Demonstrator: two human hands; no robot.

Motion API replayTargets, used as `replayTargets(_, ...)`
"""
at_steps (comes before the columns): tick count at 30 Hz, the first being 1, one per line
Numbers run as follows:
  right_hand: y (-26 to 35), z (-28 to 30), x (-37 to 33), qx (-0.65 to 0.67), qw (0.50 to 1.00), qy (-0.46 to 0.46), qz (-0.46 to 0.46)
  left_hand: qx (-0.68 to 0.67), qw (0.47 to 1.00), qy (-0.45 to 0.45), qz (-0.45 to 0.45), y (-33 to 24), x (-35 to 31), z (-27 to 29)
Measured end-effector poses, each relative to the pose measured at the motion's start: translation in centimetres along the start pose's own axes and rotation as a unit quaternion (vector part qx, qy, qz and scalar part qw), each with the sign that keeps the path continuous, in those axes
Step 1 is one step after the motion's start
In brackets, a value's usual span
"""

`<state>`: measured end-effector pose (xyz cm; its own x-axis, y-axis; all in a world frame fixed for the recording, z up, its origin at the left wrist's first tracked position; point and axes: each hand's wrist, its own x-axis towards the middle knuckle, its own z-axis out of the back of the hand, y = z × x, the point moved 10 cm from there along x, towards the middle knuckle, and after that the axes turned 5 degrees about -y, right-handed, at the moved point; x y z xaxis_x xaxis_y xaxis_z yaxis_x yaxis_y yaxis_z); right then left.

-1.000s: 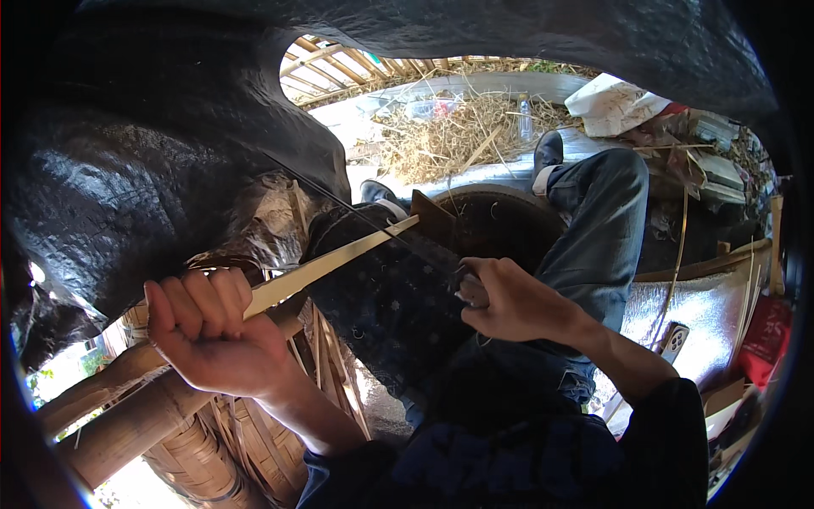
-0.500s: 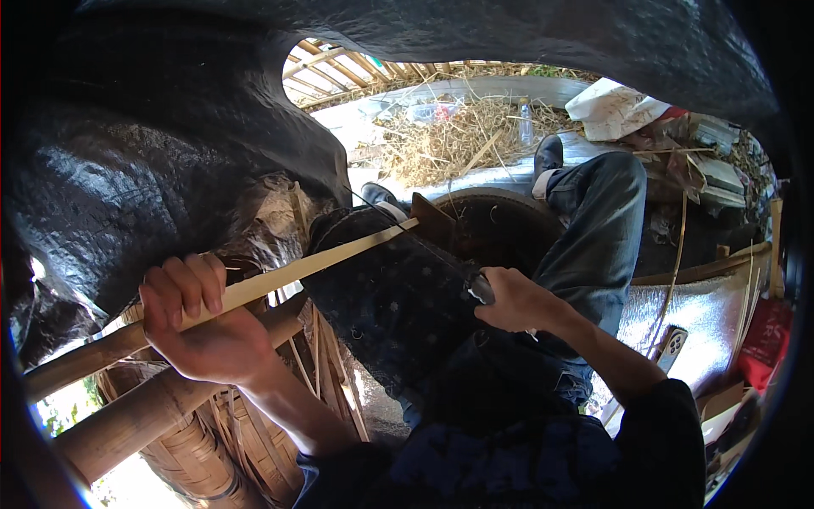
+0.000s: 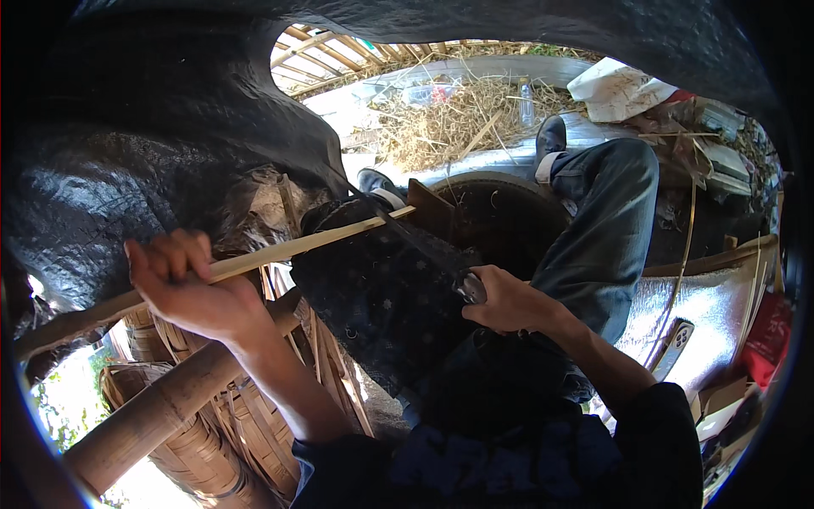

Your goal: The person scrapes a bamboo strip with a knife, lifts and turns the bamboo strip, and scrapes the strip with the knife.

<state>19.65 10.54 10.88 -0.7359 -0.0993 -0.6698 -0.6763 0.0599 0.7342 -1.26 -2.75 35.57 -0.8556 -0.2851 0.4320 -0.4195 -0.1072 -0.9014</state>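
Observation:
A long pale bamboo strip [image 3: 298, 245] slants across my lap, its far tip near a dark round basin-like rim. Curled fingers of my left hand [image 3: 193, 284] grip it at the left. My right hand [image 3: 509, 299] is closed on the handle of a long dark knife [image 3: 424, 246]. The knife's blade points up and left and crosses the strip near its far end; whether the edge touches cannot be told. Beneath both lies a dark speckled cloth [image 3: 373, 297] over my left thigh.
A thick bamboo pole [image 3: 161, 407] and bundled strips [image 3: 199, 450] stand at lower left. Black plastic sheeting [image 3: 170, 119] hangs at left and overhead. Ahead are a shavings heap [image 3: 449, 127] and a clear bottle [image 3: 526, 102]. A phone [image 3: 674, 343] lies at right.
My left hand has shifted slightly up and left, its wrist turned, and the strip shows a narrower side. My right hand and the knife have moved a little left.

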Motion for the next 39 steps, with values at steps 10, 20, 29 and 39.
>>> replayTargets(10,-0.8,0.1,1.3,-0.029,0.999,0.032,-0.024,-0.036,0.999,-0.023,0.032,2.4,-1.8,0.0)
replayTargets(20,0.2,2.7,1.3,-0.026,0.998,-0.038,0.039,-0.072,0.995,-0.016,0.066,3.4,-1.4,-1.1)
replayTargets(29,-0.5,2.9,0.5,-0.013,0.999,-0.042,0.025,-0.058,0.995,-0.011,0.079,4.6,-2.6,-1.4)
replayTargets(39,1.1,3.3,0.1,-0.027,0.991,-0.066,0.117,-0.082,0.994,0.014,0.076,2.0,-2.3,-2.6)
